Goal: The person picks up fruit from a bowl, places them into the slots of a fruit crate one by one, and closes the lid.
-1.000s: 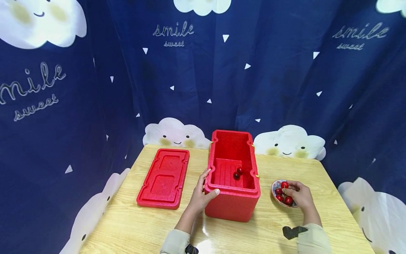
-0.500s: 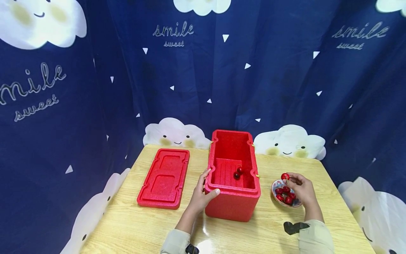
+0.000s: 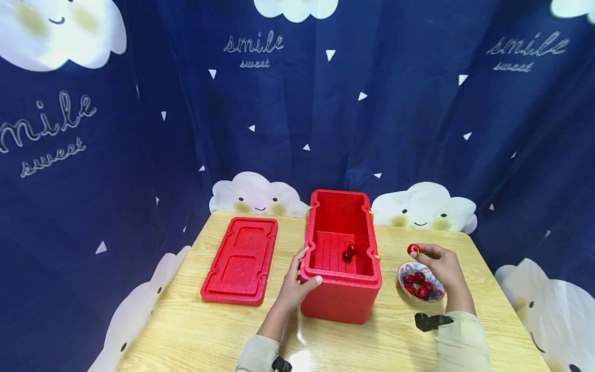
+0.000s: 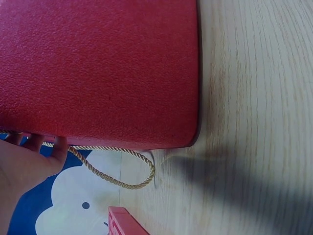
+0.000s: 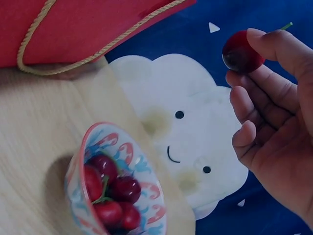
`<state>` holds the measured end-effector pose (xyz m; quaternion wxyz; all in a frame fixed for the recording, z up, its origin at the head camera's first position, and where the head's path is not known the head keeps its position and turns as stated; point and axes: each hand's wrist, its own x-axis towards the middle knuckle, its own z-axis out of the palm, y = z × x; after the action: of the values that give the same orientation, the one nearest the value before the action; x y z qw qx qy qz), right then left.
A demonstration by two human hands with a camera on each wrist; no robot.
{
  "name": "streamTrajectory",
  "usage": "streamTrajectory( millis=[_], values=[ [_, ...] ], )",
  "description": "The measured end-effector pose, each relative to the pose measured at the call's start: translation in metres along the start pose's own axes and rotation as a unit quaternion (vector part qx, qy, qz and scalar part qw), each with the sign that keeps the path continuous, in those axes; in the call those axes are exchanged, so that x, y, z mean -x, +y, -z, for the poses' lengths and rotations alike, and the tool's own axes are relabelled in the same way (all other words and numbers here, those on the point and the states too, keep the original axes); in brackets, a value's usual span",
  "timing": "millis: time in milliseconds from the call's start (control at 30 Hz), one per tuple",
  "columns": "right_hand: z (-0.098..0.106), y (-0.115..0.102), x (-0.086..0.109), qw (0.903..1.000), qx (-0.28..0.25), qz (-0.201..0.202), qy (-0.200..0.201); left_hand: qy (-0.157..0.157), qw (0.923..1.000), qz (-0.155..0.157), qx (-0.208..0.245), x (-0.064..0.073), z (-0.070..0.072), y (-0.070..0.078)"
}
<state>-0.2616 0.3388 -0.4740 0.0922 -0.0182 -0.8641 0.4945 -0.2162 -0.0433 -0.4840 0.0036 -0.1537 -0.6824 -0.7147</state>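
Observation:
My right hand [image 3: 443, 266] pinches a dark red cherry [image 5: 239, 51] between thumb and fingertips, its short green stem pointing out beyond the thumb. Below that hand stands a small patterned bowl [image 3: 413, 267] with several more cherries [image 5: 124, 190] inside. My left hand [image 3: 294, 288] holds the near left corner of a tall red box [image 3: 339, 299], thumb along the front and fingers at the left side. The box has no lid on it, and two cherries [image 3: 348, 253] lie on its ribbed floor. In the left wrist view the fingertips meet the box beside a gold rope [image 4: 120, 182].
A red lid [image 3: 239, 261] with two recessed panels lies flat on the wooden table [image 3: 186, 330], left of the box. Rope loops hang on the box's sides. A dark blue curtain [image 3: 279, 113] with white clouds surrounds the table's back and sides.
The right hand has lifted a cherry up out of the bowl and moved it slightly away from me, above the bowl's far rim. My left hand and the box have stayed put.

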Motion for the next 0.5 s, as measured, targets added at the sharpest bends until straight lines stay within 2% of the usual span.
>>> streamTrajectory(
  millis=[200, 400, 500],
  values=[
    [-0.001, -0.019, -0.006, 0.9999, 0.011, 0.008, -0.010, 0.002, 1.0000, -0.003, -0.007, 0.000, 0.000, -0.001],
    [0.000, -0.040, -0.013, 0.9988, -0.029, 0.024, -0.031, 0.001, 0.9999, -0.015, 0.004, -0.001, 0.000, -0.005],
    [0.000, -0.048, -0.016, 0.9982, -0.032, 0.023, -0.045, 0.001, 0.9999, -0.014, 0.008, -0.001, 0.000, -0.006]
  ],
)
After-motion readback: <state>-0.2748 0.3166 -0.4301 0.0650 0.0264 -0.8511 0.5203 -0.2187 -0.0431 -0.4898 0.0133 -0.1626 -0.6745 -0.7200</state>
